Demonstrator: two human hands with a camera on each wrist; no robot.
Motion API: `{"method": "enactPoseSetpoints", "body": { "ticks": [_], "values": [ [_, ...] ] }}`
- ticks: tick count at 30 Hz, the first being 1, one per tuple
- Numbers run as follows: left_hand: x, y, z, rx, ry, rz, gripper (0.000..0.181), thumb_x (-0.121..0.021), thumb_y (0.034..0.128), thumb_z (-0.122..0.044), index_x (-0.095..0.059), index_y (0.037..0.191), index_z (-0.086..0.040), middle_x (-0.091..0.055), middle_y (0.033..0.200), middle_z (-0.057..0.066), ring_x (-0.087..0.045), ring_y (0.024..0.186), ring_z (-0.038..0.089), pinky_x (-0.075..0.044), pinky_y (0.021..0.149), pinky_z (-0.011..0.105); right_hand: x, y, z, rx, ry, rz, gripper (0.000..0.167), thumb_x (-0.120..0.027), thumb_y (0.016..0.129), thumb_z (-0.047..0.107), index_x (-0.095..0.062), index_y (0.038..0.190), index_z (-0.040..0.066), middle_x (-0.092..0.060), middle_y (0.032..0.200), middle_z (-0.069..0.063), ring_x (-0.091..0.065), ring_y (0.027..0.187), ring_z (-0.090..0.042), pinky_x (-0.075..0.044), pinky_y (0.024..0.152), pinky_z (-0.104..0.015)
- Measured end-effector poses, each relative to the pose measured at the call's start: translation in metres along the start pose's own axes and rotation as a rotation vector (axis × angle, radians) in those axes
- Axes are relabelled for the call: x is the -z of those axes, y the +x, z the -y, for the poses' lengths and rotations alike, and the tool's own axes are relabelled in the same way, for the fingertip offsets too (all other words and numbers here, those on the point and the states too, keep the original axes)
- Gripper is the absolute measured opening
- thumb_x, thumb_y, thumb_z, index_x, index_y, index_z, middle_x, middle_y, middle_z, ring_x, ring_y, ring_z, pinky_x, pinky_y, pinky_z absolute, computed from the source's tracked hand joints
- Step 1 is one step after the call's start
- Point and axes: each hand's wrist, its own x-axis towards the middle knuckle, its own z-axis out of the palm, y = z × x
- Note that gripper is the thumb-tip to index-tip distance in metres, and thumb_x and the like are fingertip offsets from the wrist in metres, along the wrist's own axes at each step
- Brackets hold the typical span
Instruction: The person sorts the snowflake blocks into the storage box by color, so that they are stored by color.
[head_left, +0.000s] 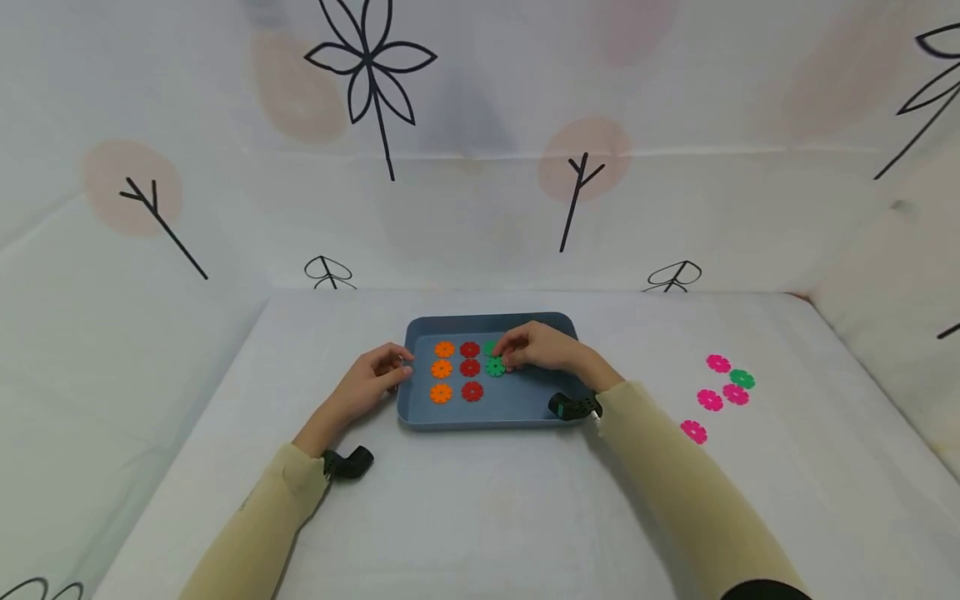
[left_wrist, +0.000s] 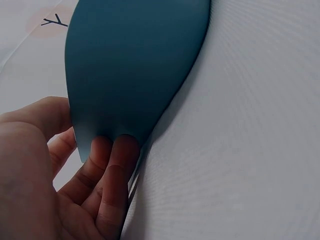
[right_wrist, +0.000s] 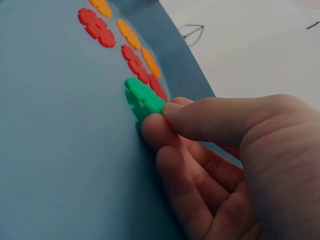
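A blue-grey tray [head_left: 525, 408] lies on the white table. My left hand [head_left: 375, 379] grips its left edge; in the left wrist view, curled fingertips [left_wrist: 125, 145] press its outer wall. Over the tray's right half, my right hand [head_left: 543, 346] pinches a green flower-shaped disc [right_wrist: 142, 92] between thumb and forefinger, tilted just above the tray floor. Another green disc [head_left: 490, 347] lies at the back, partly covered by the fingers. To its left stand a column of red discs [head_left: 470, 367] and a column of orange discs [head_left: 442, 369].
Right of the tray, several pink discs [head_left: 709, 400] and one green disc [head_left: 742, 379] lie loose on the table [head_left: 480, 517]. White cloth walls [head_left: 480, 208] with drawn plants enclose the back and sides.
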Motion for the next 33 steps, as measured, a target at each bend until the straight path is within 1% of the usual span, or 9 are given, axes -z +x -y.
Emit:
{"method": "enactPoseSetpoints", "body": {
  "ticks": [5,9,14,21,26,33],
  "values": [
    [-0.0006,0.0,-0.0017,0.018,-0.001,0.001,0.025,-0.062,0.0995,-0.011,-0.06,0.12,0.005,-0.057,0.087,0.01,-0.055,0.073,0.038,-0.045,0.061,0.027,0.0008,-0.0008,-0.0021,0.008,0.02,-0.005,0.022,-0.059,0.095,0.002,-0.069,0.114,-0.005,-0.07,0.094,-0.01,-0.066,0.085,-0.022,-0.053,0.08,-0.033],
    [-0.001,0.0002,-0.0025,0.022,-0.005,0.002,0.026,-0.061,0.0997,-0.011,-0.06,0.12,0.005,-0.057,0.088,0.01,-0.055,0.073,0.037,-0.045,0.061,0.029,0.0012,-0.0006,-0.0029,0.0,0.021,-0.007,0.021,-0.06,0.095,0.004,-0.07,0.113,-0.003,-0.07,0.094,-0.009,-0.066,0.084,-0.021,-0.053,0.079,-0.032],
    [-0.0012,-0.0006,-0.0033,0.019,-0.006,0.001,0.026,-0.061,0.0999,-0.011,-0.06,0.12,0.005,-0.057,0.087,0.01,-0.054,0.073,0.039,-0.045,0.061,0.028,0.0015,0.0004,-0.0048,0.004,0.03,-0.002,0.021,-0.061,0.096,0.005,-0.07,0.113,-0.003,-0.069,0.093,-0.008,-0.065,0.083,-0.021,-0.053,0.078,-0.031],
    [-0.0012,-0.0012,-0.0033,0.013,-0.002,-0.003,0.025,-0.062,0.0995,-0.011,-0.06,0.119,0.005,-0.056,0.087,0.01,-0.054,0.073,0.041,-0.044,0.06,0.026,0.0014,-0.0003,-0.0049,0.005,0.045,-0.002,0.021,-0.062,0.096,0.005,-0.07,0.114,-0.004,-0.07,0.094,-0.011,-0.065,0.084,-0.023,-0.053,0.078,-0.033],
    [-0.0014,-0.0015,-0.0038,0.014,-0.001,-0.003,0.025,-0.061,0.0998,-0.011,-0.06,0.12,0.005,-0.056,0.087,0.011,-0.053,0.073,0.041,-0.044,0.06,0.027,0.0013,-0.0002,-0.0042,-0.005,0.042,-0.005,0.021,-0.062,0.096,0.005,-0.07,0.113,-0.003,-0.07,0.094,-0.009,-0.065,0.084,-0.022,-0.053,0.078,-0.032],
    [-0.001,-0.0015,-0.0025,0.017,0.007,-0.005,0.025,-0.061,0.0998,-0.011,-0.06,0.119,0.005,-0.056,0.086,0.011,-0.054,0.072,0.037,-0.044,0.06,0.027,0.0006,0.0011,-0.004,-0.019,0.038,-0.014,0.02,-0.062,0.096,0.005,-0.071,0.113,0.0,-0.069,0.093,-0.007,-0.065,0.084,-0.022,-0.053,0.078,-0.032]
  ]
}}
